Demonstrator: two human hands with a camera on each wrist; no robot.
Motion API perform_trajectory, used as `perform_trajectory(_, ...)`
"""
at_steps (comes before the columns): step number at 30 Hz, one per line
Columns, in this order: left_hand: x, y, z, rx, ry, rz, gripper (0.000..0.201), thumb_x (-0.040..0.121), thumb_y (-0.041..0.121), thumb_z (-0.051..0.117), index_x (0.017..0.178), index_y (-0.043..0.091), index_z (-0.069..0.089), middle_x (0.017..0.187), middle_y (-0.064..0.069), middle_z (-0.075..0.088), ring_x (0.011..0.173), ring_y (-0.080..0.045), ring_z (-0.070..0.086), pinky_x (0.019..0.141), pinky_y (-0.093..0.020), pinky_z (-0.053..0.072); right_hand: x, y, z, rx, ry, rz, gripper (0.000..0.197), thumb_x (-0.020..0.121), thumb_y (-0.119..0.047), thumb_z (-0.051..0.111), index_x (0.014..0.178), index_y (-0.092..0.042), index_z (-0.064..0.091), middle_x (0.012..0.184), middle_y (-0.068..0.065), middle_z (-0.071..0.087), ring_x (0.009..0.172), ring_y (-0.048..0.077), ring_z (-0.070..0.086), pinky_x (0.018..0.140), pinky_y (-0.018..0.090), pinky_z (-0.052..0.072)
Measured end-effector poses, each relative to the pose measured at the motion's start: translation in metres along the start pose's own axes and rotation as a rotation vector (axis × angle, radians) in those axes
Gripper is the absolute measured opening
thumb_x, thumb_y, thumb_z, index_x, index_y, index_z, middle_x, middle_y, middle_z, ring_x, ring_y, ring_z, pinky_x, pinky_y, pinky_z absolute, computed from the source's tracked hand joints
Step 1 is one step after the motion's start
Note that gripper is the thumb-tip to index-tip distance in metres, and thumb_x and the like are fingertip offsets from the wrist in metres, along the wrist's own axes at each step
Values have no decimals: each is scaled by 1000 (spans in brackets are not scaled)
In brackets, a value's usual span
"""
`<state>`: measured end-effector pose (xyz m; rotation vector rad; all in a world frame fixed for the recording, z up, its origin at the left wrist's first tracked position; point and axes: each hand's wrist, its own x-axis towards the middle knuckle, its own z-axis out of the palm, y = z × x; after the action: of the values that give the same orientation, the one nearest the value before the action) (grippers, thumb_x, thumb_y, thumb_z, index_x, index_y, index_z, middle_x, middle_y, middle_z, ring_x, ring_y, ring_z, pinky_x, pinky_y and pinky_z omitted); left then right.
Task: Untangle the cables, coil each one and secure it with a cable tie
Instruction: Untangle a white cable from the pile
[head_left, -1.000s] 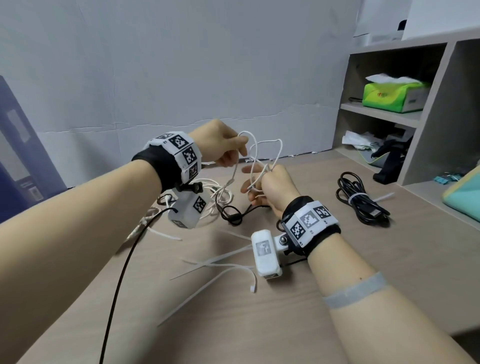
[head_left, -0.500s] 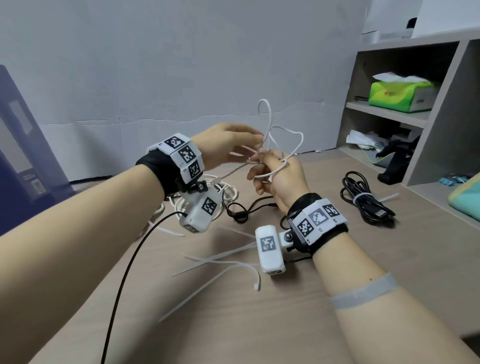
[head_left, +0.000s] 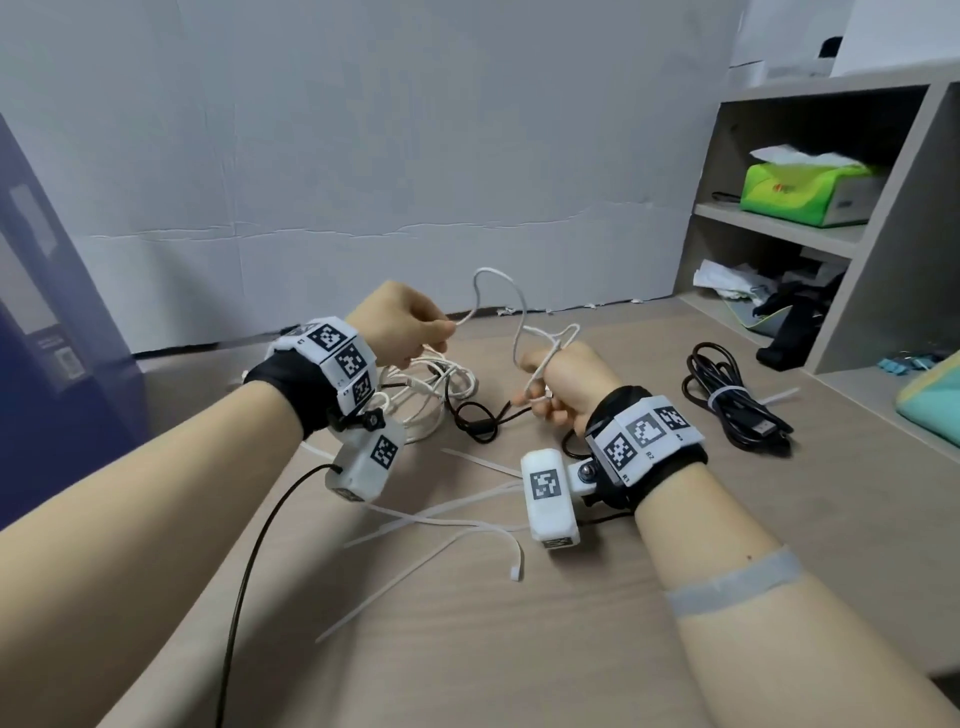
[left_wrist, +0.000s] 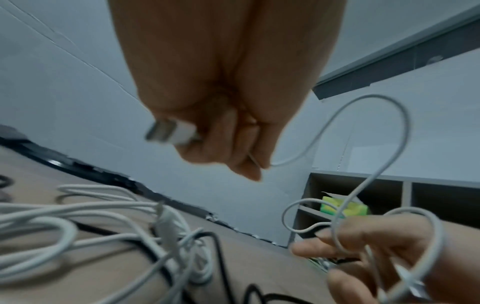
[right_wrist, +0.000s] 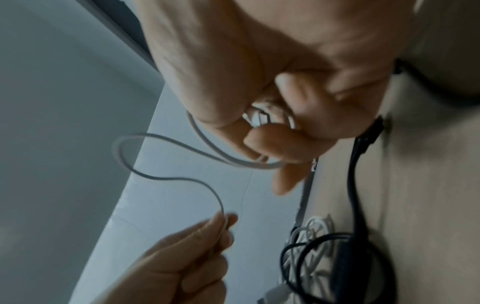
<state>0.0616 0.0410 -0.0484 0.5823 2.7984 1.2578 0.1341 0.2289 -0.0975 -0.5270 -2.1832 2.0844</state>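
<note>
A pale creased wall (head_left: 363, 156) backs the wooden desk (head_left: 519, 649), with grey open shelving (head_left: 883, 249) at far right.

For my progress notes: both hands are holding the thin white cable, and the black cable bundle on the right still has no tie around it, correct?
Not quite. The head view shows the black cable bundle already has a white tie around it. Both the left hand and right hand do hold the thin white cable.
</note>
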Motion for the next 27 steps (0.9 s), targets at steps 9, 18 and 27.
perform_trajectory(9,-7,-28,-1,-81,242,-135,18,95,11,58,94,5,75,82,-4,76,48,-13,42,50,-22,39,13,6,-13,-361,81,48,24,95,-28,58,82,-8,55,76,18,62,33,19,47,35,16,27)
perform_trajectory(18,-9,-23,-8,-39,160,-121,17,98,8,55,102,9,71,94,-1,76,61,-19,44,58,-25,37,6,-6,-19,-741,55,-124,39,84,-40,70,98,-4,71,80,7,67,73,28,61,65,31,49)
perform_trajectory(27,-9,-33,-38,101,355,-81,22,95,11,61,114,16,71,90,-1,73,58,0,51,53,-16,39,-15,-15,-18,-736,-34,-341,44,58,-40,96,80,-18,64,72,-4,60,70,16,57,62,29,41)
